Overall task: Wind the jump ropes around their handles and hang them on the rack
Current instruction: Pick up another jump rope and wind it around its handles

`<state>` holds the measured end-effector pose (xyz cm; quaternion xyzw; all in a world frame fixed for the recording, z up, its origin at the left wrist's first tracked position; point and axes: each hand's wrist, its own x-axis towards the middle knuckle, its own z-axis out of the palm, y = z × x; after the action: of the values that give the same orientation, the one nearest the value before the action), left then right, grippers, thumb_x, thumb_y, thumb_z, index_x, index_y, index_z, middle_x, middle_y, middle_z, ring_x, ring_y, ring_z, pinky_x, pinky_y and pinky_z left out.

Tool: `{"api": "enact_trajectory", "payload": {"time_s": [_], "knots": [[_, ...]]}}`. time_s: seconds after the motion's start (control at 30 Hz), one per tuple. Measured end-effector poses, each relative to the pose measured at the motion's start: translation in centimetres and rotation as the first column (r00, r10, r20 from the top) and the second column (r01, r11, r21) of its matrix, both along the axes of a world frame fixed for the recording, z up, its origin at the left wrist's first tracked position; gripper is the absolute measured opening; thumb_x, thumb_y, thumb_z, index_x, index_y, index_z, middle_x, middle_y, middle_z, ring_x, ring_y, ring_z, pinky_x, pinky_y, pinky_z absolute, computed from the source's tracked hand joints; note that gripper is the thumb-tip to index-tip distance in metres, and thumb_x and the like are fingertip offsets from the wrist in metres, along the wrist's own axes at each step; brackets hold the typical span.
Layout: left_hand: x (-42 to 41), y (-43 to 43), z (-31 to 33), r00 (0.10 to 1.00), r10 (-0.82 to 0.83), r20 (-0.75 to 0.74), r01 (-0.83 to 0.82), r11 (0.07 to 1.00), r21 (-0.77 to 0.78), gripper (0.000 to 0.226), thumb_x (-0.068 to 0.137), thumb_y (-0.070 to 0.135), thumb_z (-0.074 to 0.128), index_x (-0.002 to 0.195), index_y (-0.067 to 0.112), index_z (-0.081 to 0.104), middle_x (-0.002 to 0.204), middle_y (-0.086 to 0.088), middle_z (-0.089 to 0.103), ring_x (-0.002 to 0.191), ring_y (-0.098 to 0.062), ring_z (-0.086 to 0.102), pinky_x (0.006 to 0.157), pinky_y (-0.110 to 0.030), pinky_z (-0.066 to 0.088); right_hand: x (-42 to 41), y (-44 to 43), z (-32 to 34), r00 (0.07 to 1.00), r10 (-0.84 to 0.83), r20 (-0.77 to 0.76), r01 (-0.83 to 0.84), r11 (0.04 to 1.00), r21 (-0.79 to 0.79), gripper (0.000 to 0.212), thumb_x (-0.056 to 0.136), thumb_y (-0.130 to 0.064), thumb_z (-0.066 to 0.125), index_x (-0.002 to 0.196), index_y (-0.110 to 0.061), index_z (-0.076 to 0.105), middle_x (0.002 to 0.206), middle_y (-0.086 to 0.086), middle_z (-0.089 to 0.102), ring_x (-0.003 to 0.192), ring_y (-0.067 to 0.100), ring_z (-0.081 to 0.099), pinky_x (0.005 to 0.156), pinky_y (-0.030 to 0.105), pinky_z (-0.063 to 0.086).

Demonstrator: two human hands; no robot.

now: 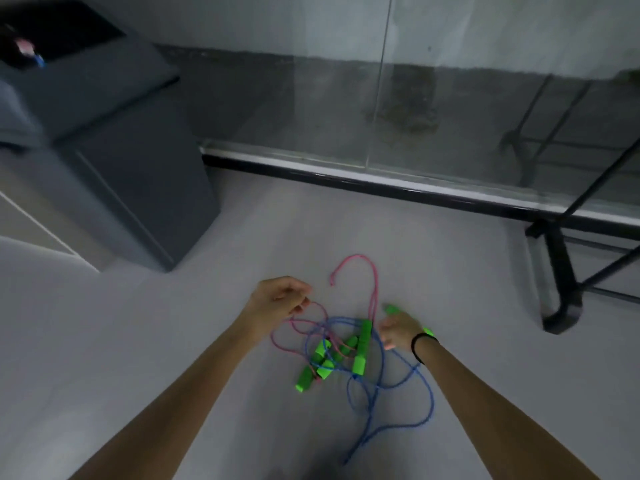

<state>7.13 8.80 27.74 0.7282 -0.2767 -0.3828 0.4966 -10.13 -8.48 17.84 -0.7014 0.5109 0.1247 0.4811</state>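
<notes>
Grey floor (242,237), pale and bare, carries a tangle of jump ropes: pink rope (372,282) and blue rope (426,393) looped through each other, with bright green handles (360,344) heaped in the middle. Left hand (280,297) is curled, fingers pinched on a pink loop at the tangle's left edge. Right hand (398,329) is open, fingers spread, just beside the handles; contact unclear. Black rack (561,271) stands at right, well apart. Dark bin (138,174) upper left.

A dark grey bin (114,140) stands at the left on the pale floor (450,271). A glass wall (346,98) runs behind.
</notes>
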Motion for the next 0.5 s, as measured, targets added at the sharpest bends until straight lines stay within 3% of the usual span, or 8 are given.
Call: {"api": "enact_trajectory", "payload": {"time_s": [0.1,0.17,0.2,0.27,0.33,0.4,0.5], "knots": [[0.6,0.2,-8.8,1.000,0.003,-0.012,-0.003,0.999,-0.047,0.022,0.089,-0.010,0.047,0.087,0.006,0.062,0.049,0.010,0.065,0.048,0.003,0.059,0.055,-0.008,0.049,1.2,-0.1,-11.0,0.998,0.031,-0.056,-0.033,0.999,-0.040,0.022,0.084,-0.008,0.053,0.063,-0.015,0.052,0.069,0.006,0.059,0.079,0.025,0.064,0.078,0.032,0.053],[0.8,0.8,-13.2,1.000,-0.001,-0.003,0.001,0.997,-0.071,0.021,0.089,-0.010,0.046,0.087,0.005,0.061,0.049,0.009,0.065,0.047,0.003,0.058,0.054,-0.007,0.047,1.8,0.1,-16.9,0.991,0.065,-0.118,-0.074,0.994,-0.080,0.010,0.080,-0.012,0.054,0.074,-0.006,0.059,0.083,0.017,0.066,0.088,0.028,0.066,0.071,0.031,0.053],[1.0,1.2,-15.1,1.000,0.002,0.008,-0.001,0.997,-0.078,0.021,0.090,-0.009,0.046,0.087,0.005,0.062,0.049,0.010,0.065,0.046,0.003,0.058,0.053,-0.007,0.046,2.2,0.2,-19.2,0.987,0.067,-0.147,-0.084,0.990,-0.115,0.016,0.080,-0.016,0.055,0.086,-0.002,0.061,0.096,0.021,0.067,0.093,0.028,0.065,0.068,0.030,0.050],[1.4,2.1,-18.4,0.999,0.005,0.034,-0.002,0.996,-0.089,0.021,0.090,-0.008,0.047,0.086,0.006,0.063,0.050,0.010,0.065,0.047,0.002,0.057,0.053,-0.007,0.045,2.9,0.9,-22.5,0.993,-0.028,-0.118,0.008,0.987,-0.162,0.040,0.082,-0.018,0.058,0.114,0.004,0.053,0.117,0.022,0.061,0.106,0.030,0.060,0.073,0.028,0.045],[1.4,3.0,-20.7,0.999,0.016,0.038,-0.013,0.997,-0.075,0.024,0.090,-0.007,0.048,0.084,0.009,0.064,0.052,0.009,0.064,0.047,0.002,0.056,0.054,-0.008,0.045,3.3,1.6,-24.6,0.986,-0.152,-0.065,0.136,0.970,-0.202,0.057,0.082,-0.019,0.060,0.128,0.005,0.039,0.128,0.024,0.052,0.117,0.033,0.053,0.083,0.031,0.043],[1.3,3.5,-21.9,0.999,0.023,0.042,-0.020,0.998,-0.062,0.022,0.090,-0.007,0.047,0.086,0.006,0.064,0.051,0.009,0.063,0.046,0.003,0.055,0.051,-0.007,0.043,3.6,2.1,-26.8,0.965,-0.261,-0.032,0.247,0.939,-0.239,0.068,0.081,-0.022,0.064,0.131,0.009,0.028,0.134,0.027,0.045,0.123,0.036,0.047,0.094,0.038,0.041],[1.3,3.8,-22.9,0.999,0.023,0.035,-0.021,0.997,-0.068,0.021,0.090,-0.007,0.047,0.090,0.005,0.064,0.052,0.009,0.064,0.047,0.003,0.056,0.050,-0.006,0.041,3.9,2.9,-29.6,0.933,-0.360,-0.005,0.352,0.915,-0.199,0.071,0.075,-0.025,0.072,0.125,0.009,0.033,0.127,0.027,0.049,0.116,0.039,0.051,0.091,0.044,0.046]]}}
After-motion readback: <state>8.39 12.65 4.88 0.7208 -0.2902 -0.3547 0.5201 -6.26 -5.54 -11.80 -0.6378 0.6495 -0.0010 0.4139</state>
